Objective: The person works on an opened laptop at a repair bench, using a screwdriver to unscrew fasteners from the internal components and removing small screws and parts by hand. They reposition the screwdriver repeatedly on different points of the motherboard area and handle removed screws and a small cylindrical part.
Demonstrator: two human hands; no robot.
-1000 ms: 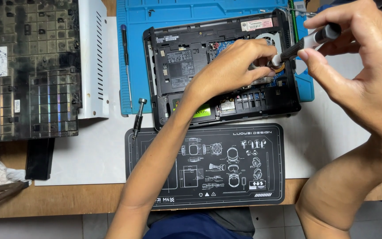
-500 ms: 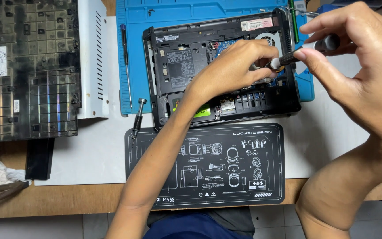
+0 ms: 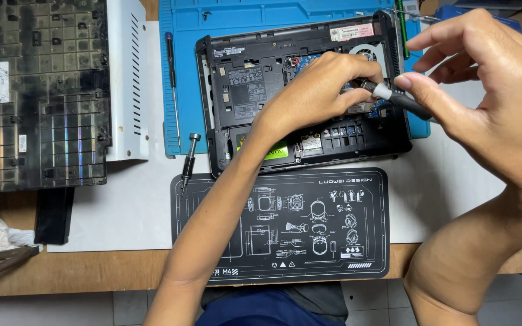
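Observation:
An opened black laptop base (image 3: 246, 90) lies on a blue work mat (image 3: 285, 15), its boards and fan exposed. My left hand (image 3: 321, 90) rests inside the base near the fan, fingertips pinched around the tip of a screwdriver (image 3: 403, 101). My right hand (image 3: 490, 102) grips that screwdriver's dark handle between thumb and fingers, just right of the laptop. The spot under the tip is hidden by my fingers.
A black printed mat (image 3: 285, 223) lies in front of the laptop. A second screwdriver (image 3: 188, 160) and a thin long one (image 3: 172, 84) lie left of the base. A black keyboard frame (image 3: 37, 96) and white cover (image 3: 125, 78) sit at the left.
My right hand has tilted and slid slightly left and down with the screwdriver, so the handle sits lower in the fingers. My left hand stays in place on the laptop.

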